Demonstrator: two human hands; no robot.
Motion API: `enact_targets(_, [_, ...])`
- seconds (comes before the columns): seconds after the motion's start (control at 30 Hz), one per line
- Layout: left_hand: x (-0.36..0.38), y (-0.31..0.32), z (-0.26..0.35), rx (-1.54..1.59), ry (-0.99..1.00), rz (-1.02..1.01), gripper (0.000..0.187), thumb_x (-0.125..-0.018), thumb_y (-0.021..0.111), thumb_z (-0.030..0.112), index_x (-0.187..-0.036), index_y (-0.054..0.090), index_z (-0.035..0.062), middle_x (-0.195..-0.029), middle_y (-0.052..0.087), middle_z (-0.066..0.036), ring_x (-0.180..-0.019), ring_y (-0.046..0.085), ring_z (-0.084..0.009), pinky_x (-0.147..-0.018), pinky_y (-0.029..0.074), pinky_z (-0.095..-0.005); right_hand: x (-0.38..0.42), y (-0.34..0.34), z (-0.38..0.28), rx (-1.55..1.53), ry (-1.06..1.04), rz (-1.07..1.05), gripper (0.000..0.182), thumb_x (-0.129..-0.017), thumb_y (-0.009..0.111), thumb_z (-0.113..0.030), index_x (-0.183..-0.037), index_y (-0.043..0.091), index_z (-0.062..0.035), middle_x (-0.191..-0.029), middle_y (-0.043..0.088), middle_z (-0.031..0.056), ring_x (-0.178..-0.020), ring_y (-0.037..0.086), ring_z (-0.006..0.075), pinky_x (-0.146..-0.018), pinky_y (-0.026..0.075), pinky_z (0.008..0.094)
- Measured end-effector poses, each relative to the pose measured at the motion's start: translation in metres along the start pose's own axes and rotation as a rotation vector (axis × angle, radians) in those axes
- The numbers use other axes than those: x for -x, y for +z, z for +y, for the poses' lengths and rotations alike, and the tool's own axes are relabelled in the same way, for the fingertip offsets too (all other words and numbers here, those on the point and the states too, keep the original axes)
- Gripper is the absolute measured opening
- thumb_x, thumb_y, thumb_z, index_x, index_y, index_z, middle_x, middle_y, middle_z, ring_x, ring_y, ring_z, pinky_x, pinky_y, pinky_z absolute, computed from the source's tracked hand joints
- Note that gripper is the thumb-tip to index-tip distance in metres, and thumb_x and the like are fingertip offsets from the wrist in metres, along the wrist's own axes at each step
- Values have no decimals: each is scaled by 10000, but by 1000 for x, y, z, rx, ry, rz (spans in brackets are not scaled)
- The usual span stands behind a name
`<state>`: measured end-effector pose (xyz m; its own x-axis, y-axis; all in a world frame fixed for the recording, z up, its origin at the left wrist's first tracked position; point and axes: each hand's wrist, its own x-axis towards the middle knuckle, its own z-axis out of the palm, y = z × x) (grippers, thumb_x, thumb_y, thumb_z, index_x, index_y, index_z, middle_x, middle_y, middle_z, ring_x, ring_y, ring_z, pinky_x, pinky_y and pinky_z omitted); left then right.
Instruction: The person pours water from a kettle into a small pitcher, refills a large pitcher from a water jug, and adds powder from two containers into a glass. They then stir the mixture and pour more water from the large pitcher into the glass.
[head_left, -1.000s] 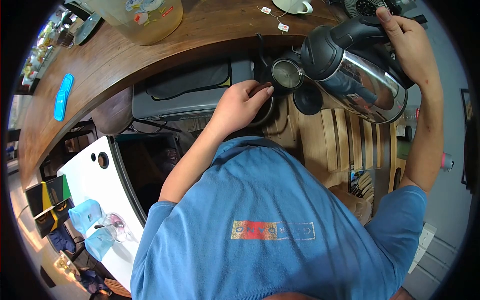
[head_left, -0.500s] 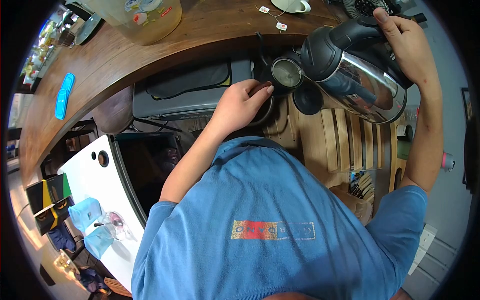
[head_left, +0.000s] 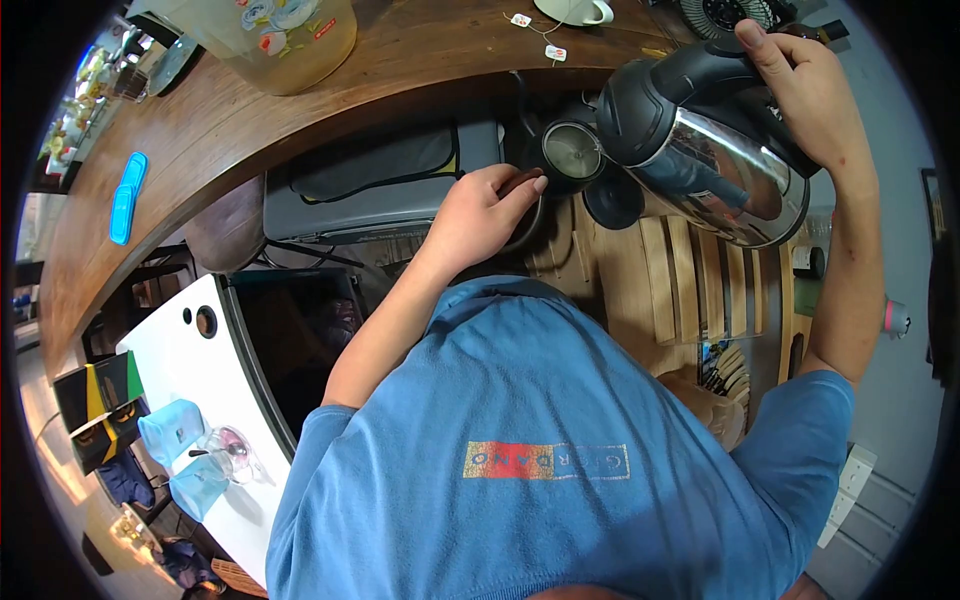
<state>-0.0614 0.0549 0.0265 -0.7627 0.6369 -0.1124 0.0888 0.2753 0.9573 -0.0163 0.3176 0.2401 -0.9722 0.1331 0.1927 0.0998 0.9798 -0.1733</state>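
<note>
Shift since earlier frame: right hand (head_left: 825, 110) and kettle (head_left: 725, 180) slightly further toward the person's left. Right hand grips the kettle's black handle, thumb raised (fingers partly hidden). Left hand (head_left: 478, 215), the nearer to the dark open vessel (head_left: 573, 151), pinches its brown handle (head_left: 518, 182). Kettle lies tipped, long axis running leftward from base to spout end, which is just beside the vessel's mouth. Wooden surface (head_left: 420, 65) beyond carries a large tub (head_left: 285, 60).

Right hand (head_left: 815, 110) gripping tilted electric kettle (head_left: 725, 180), its lidded end right by open dark pot (head_left: 573, 155), left hand (head_left: 475, 220) on brown handle (head_left: 520, 182), floral tub (head_left: 280, 55) on wooden counter (head_left: 220, 120)
</note>
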Motion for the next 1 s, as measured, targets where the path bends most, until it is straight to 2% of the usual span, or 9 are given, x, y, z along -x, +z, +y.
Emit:
enact_targets(0.2, [-3, 1, -3, -16, 45, 20, 375, -896, 612, 324, -943, 662, -45, -736, 636, -185, -659, 615, -255, -626, 471, -339, 0, 0, 1, 5, 16, -30, 665, -908, 482, -608, -740, 607, 23, -585, 456, -3, -581, 418, 96, -572, 356, 266])
enact_targets(0.27, [-3, 0, 1, -33, -18, -16, 374, -896, 611, 325, -939, 665, -43, -750, 642, -184, -672, 620, -250, -630, 473, -339, 1, 1, -1, -15, 15, -28, 662, -910, 484, -603, -738, 606, 24, -588, 464, -2, -584, 422, 94, -575, 361, 264])
enact_targets(0.83, [-1, 2, 0, -19, 1, -9, 384, -901, 605, 329, -974, 664, -43, -779, 651, -183, -697, 625, -245, -654, 480, -325, 4, 1, 2, -11, 37, -23, 662, -911, 479, -604, -726, 599, 21, -594, 474, 3, -587, 429, 99, -580, 370, 269])
enact_targets(1.0, [-3, 4, -3, -41, 5, -12, 392, -901, 606, 339, -925, 656, -49, -736, 625, -190, -660, 602, -253, -631, 470, -340, 6, 0, -1, -24, 38, -12, 663, -906, 486, -607, -770, 629, 26, -621, 525, 23, -617, 507, 103, -627, 422, 267])
